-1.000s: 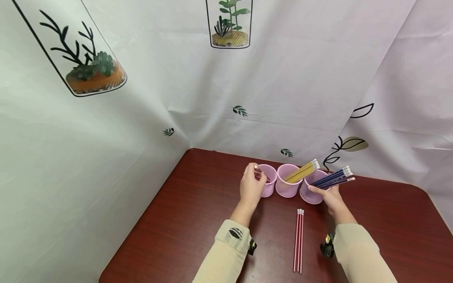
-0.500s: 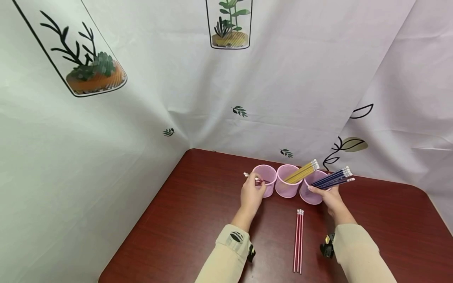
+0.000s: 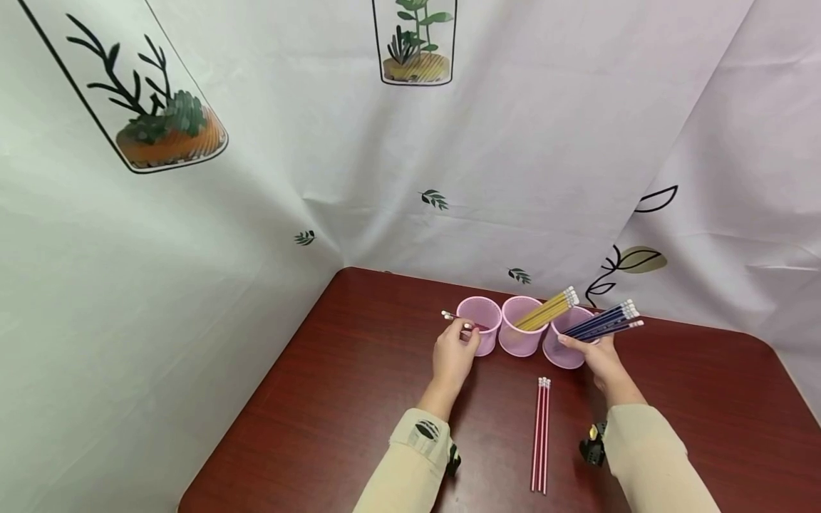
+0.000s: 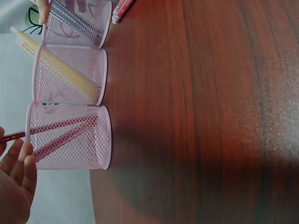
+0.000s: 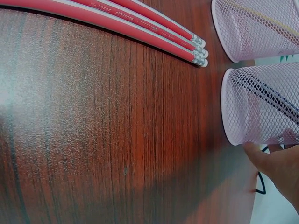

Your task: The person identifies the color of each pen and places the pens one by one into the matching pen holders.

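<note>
Three pink mesh pencil cups stand in a row at the back of the table. My left hand point(image 3: 452, 353) is at the rim of the left cup point(image 3: 489, 345) and pinches a red pencil point(image 4: 58, 141) whose lower end is inside. Other red pencil ends point(image 3: 448, 315) lean out over that rim, beyond the fingers. Yellow pencils point(image 3: 545, 313) lean right in the middle cup point(image 3: 518, 347). Dark blue pencils point(image 3: 599, 325) lean out of the right cup point(image 3: 560, 356). My right hand point(image 3: 603, 358) grips this cup, its thumb near the rim; the other fingers are mostly hidden.
Three red pencils point(image 3: 541, 434) lie side by side on the brown wooden table point(image 3: 333, 399), between the forearms, white erasers toward the cups. A white patterned cloth point(image 3: 545, 178) hangs right behind the table's back edge and along its left side.
The red pencils' eraser ends now stick out past the left cup's rim. My left hand has drawn slightly left and toward me, and that cup shifted a little left. My right hand stays put.
</note>
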Demonstrator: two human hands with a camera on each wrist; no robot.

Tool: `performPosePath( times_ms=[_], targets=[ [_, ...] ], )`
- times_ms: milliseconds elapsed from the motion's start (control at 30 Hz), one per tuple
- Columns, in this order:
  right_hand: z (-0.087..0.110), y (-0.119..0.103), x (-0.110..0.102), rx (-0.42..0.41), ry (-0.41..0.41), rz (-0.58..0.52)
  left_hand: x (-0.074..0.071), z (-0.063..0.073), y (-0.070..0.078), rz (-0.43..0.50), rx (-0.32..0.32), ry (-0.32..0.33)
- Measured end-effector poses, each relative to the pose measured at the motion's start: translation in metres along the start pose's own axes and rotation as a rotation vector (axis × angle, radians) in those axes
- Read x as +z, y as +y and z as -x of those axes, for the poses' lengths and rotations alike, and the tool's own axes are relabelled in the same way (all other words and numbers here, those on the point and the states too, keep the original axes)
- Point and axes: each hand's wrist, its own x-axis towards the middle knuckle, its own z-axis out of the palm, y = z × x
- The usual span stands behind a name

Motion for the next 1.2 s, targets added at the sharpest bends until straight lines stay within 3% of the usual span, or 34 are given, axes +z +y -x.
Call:
performPosePath(
  times_ms=[233,367,567,700,833,900,1067,1133,1200],
  targets=[
    [-0.007,0.012,-0.003,-0.046,0.009,0.008,0.001,0.000,-0.006,-0.017,0.005,0.017],
    [-0.006,0.014,-0.004,-0.079,0.009,-0.015,0.002,0.001,-0.012,-0.015,-0.031,0.001],
    [-0.003,0.006,-0.001,-0.039,0.019,-0.004,-0.001,0.001,-0.015,-0.032,-0.101,0.002],
    [-0.002,0.002,0.000,-0.012,0.010,0.009,-0.001,0.001,-0.011,-0.017,-0.125,-0.060],
    [-0.002,0.002,0.000,-0.008,0.013,0.009,0.002,0.004,-0.003,-0.026,-0.082,-0.206],
    [-0.002,0.002,-0.001,-0.014,0.011,0.005,0.005,0.007,0.001,-0.056,-0.052,-0.330],
    [-0.002,0.002,-0.001,-0.017,0.001,-0.002,0.016,0.020,0.010,-0.152,0.017,-0.716],
    [-0.002,0.001,-0.002,-0.010,-0.005,-0.005,0.022,0.026,0.013,-0.196,0.053,-0.819],
    [-0.002,0.001,-0.002,0.000,-0.011,-0.006,0.027,0.032,0.017,-0.239,0.090,-0.881]
  ],
)
